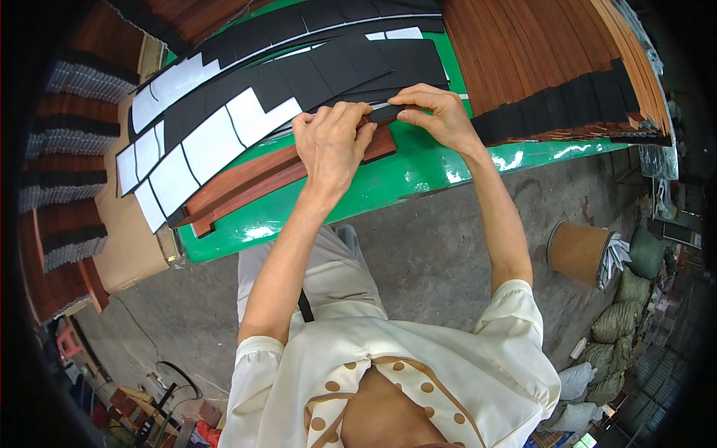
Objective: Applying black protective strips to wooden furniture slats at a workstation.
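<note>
My left hand [330,142] is closed over a reddish-brown wooden slat [250,181] that lies slantwise along the green tabletop's near edge. Just right of it, my right hand [439,113] pinches a small black strip [385,113] at the slat's far right end. How far the strip is stuck to the wood is hidden by my fingers. Below the held slat lies another brown wooden piece [287,188]. Behind my hands, black sheets [351,66] cut into strips overlap on the table, their white backing [220,134] bare at the left.
Stacked brown slats with black ends [538,67] fill the table's right side. More bundled slats [71,216] stand on the left beside a cardboard sheet [127,254]. A brown bin [576,250] with white scraps stands on the grey floor, near filled sacks [620,321].
</note>
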Tool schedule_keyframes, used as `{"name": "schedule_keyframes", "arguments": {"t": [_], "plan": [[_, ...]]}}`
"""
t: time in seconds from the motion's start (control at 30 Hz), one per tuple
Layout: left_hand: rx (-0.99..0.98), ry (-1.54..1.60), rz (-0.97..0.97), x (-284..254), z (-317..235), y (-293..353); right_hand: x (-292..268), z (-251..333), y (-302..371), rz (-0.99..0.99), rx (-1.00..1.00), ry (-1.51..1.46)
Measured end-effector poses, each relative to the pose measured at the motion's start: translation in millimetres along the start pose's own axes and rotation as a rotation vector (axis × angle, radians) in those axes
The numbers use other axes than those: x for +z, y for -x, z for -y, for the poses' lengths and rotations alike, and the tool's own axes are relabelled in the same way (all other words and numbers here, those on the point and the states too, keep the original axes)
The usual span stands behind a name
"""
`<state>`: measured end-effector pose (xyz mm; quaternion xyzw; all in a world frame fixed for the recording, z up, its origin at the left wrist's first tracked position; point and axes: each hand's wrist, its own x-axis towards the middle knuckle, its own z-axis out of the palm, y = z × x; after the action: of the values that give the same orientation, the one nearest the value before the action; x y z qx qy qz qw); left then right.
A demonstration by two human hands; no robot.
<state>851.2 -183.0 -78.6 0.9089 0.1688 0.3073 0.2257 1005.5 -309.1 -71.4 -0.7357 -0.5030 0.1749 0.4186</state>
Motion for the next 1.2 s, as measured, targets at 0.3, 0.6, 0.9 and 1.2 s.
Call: {"name": "schedule_keyframes", "arguments": {"t": [0.3,0.6,0.9,1.2], "plan": [[0.198,-0.112,-0.076,9,4,4,24,8,11,-0.147,0.193,-0.28],[0.252,-0.146,-0.129,8,10,3,73,16,3,-0.538,0.087,0.158],[0.281,-0.152,-0.161,-45,11,39,62,9,7,-0.51,0.334,-0.119],[-0.871,0.303,-0.202,-192,99,123,52,4,23,-0.465,0.445,-0.343]]}}
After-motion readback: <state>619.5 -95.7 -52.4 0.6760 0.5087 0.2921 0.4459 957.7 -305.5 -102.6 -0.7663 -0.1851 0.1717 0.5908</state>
